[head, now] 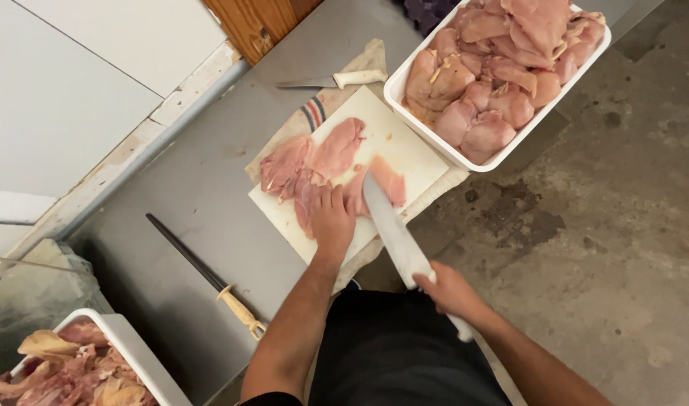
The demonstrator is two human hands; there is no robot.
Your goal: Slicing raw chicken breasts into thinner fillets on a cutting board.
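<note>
Right hand: the right hand [450, 292] is gripping the handle of a large knife [395, 233], fingers wrapped fully around it, low in the view just off the surface's edge.
Knife blade: the broad blade is reaching up and left from that hand, its tip resting on a chicken fillet [378, 184] on the cutting board [404, 150].
Left hand: the left hand [332, 222] is lying flat with fingers together, pressing down on the meat just beside the blade; it is gripping nothing.
Near-left container: a white tray [138, 353] is sitting at the bottom left corner, holding chicken skin and trimmings [74, 372].
Sharpening steel: a dark rod with a pale handle [209, 278] is lying diagonally on the grey metal surface [202, 195], between the near tray and the board.
Cutting board: the white board is lying on a beige cloth with dark stripes [314, 113], carrying more sliced pink fillets [307, 162] left of the hands.
Second knife: a smaller white-handled knife [337, 79] is lying beyond the board, on the cloth's far edge.
Far container: a white rectangular tub [502, 159] is standing at the upper right, touching the board's corner, piled full with raw chicken breasts [495, 68].
Floor: stained concrete floor [622, 210] is showing to the right.
</note>
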